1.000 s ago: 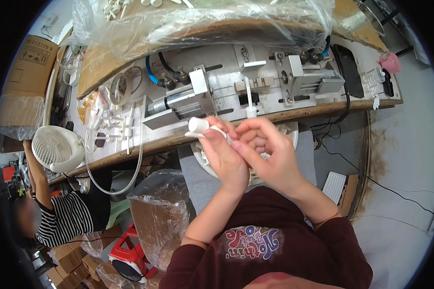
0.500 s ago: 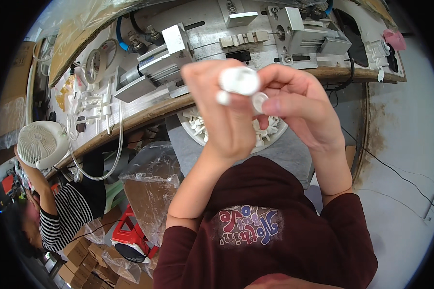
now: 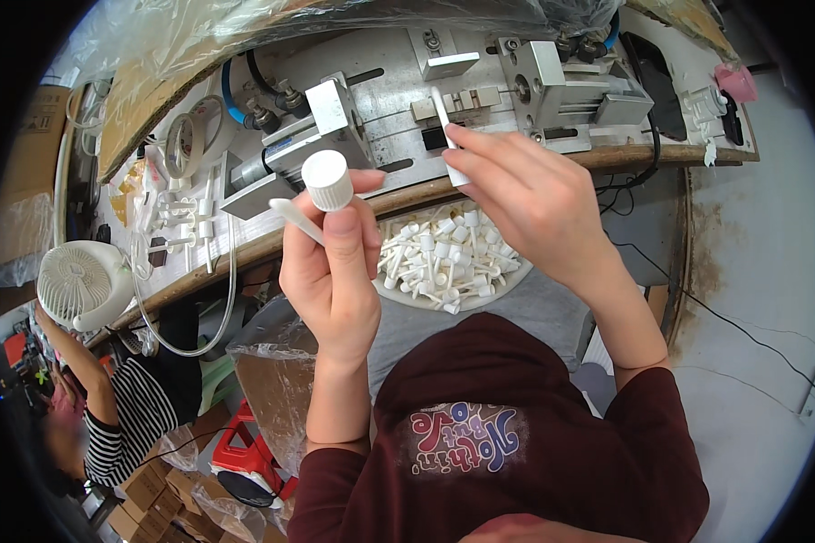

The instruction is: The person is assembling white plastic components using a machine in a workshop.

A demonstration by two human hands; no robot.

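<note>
My left hand (image 3: 335,285) is closed round a white ribbed cap (image 3: 328,181), held with its top turned up. A thin white stick with a flattened tip (image 3: 296,219) juts out from the same fingers; whether it joins the cap is hidden. My right hand (image 3: 543,199) pinches a slim white plastic stick piece (image 3: 441,110), tilted in front of the small metal holder block (image 3: 455,103) on the bench. Below and between my hands, a round pale tray (image 3: 509,282) is heaped with white caps and sticks (image 3: 444,253).
Metal clamp fixtures stand at the left (image 3: 335,113) and right (image 3: 545,77) of the bench. Farther left are tape rolls (image 3: 183,145), white plastic parts (image 3: 186,217) and a small fan (image 3: 83,285). Another person in a striped top (image 3: 136,407) sits at lower left, near a red stool (image 3: 244,452).
My hands were close together over the tray and have separated. The left has moved left with the ribbed cap; the right now holds a stick piece near the holder block, uncovering the tray.
</note>
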